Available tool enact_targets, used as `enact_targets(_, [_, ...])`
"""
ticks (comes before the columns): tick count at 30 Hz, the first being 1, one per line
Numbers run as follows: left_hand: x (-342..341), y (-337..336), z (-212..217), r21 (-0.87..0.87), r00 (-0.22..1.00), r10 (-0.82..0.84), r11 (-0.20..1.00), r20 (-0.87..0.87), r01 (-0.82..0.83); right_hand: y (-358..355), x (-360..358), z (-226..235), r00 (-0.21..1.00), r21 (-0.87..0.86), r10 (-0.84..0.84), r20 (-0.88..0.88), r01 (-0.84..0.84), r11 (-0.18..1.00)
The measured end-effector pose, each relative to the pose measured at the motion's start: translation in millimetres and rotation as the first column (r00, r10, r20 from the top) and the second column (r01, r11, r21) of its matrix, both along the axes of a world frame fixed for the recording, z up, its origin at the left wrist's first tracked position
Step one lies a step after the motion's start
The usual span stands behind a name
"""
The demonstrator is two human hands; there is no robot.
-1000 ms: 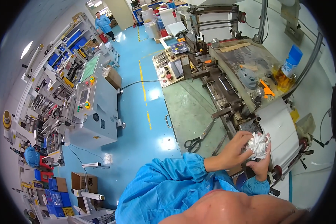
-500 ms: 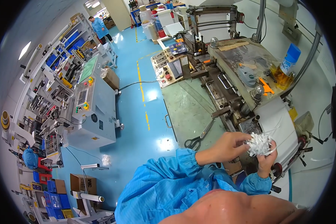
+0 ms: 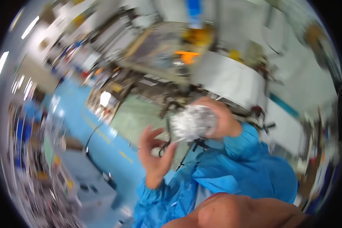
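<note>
The right hand [image 3: 220, 119], just right of centre frame, is closed around a crumpled wad of white, shiny material [image 3: 192, 122], gripping it from the right so that the wad juts out to the left of the palm. What the material is cannot be told; the whole frame is smeared by motion. The left hand [image 3: 154, 152], below and left of the wad, is open and holds nothing: its fingers [image 3: 150, 135] are loosely curled with the palm turned toward the wad. It lies near the wad, and whether the two touch cannot be told. Both forearms wear bright blue sleeves [image 3: 239, 167], which fill the lower centre and lower right.

Behind the left hand, near its fingertips, a dark pair of scissors [image 3: 164, 146] shows in part against a pale green surface [image 3: 135, 117]. Directly above the right hand, a broad white roll [image 3: 231, 79] lies across the upper centre-right as part of a grey machine [image 3: 167, 57]. An orange piece [image 3: 187, 56] sits on the machine's top, with a blue item [image 3: 193, 7] at the upper edge. A blue floor with a yellow line [image 3: 98, 131] runs through the left centre. Blurred equipment [image 3: 45, 178] occupies the lower left.
</note>
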State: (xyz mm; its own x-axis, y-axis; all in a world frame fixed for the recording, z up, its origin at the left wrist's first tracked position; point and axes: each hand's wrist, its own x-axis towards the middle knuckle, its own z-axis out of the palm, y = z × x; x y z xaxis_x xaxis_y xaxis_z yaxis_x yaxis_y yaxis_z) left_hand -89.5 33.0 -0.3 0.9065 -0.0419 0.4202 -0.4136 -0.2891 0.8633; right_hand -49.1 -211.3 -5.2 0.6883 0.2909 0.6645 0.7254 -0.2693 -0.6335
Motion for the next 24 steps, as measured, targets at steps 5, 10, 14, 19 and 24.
enact_targets(5, [-1, 39, -6, -0.333, 0.96, -0.265, 0.917, -0.094, 0.22, 6, -9, -6, 0.996, -0.092, 0.005, 0.088, 0.003, 0.996])
enact_targets(10, [1, 8, 22, -0.143, 0.884, -0.438, 0.897, -0.163, 0.418, 27, -23, -5, 0.972, -0.341, 0.169, 0.163, -0.105, 0.934])
enact_targets(14, [0, 12, 23, 0.102, 0.892, -0.356, 0.912, -0.279, 0.396, 29, -28, -3, 0.964, -0.331, 0.16, 0.214, -0.083, 0.94])
enact_targets(19, [7, 7, 21, -0.229, 0.802, -0.484, 0.874, -0.35, 0.428, 22, -30, 1, 0.983, -0.231, 0.178, 0.052, -0.162, 0.959])
enact_targets(24, [13, 3, 14, -0.394, 0.788, -0.519, 0.835, -0.332, 0.384, -31, -12, 24, 0.984, -0.309, 0.116, 0.138, -0.069, 0.949])
